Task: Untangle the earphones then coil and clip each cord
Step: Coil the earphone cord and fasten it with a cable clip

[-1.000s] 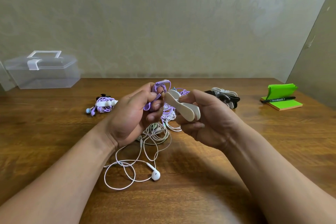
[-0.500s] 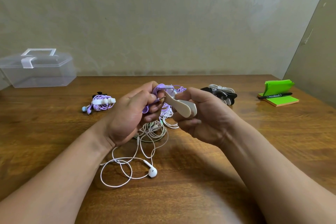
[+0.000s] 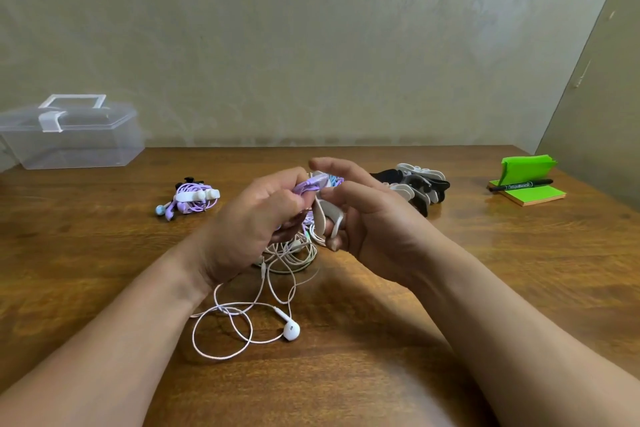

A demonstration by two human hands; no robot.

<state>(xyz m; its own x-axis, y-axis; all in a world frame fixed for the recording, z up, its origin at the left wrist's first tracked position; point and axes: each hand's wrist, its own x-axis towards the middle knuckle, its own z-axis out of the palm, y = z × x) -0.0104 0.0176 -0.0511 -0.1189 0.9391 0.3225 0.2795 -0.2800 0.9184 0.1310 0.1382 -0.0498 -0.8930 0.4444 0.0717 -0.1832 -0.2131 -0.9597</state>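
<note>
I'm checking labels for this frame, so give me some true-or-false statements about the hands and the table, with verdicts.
1. The left hand grips a purple cord. True.
2. The right hand holds a black clip. False: the right hand holds a white clip.
3. A clipped purple bundle lies on the table. True.
4. The white earphones are coiled and clipped. False: they lie loose on the table.
5. The marker lies inside the clear box. False: it rests on the green notes, away from that box.

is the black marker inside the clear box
No, the black marker lies on the green sticky notes, far from the clear box.
</note>
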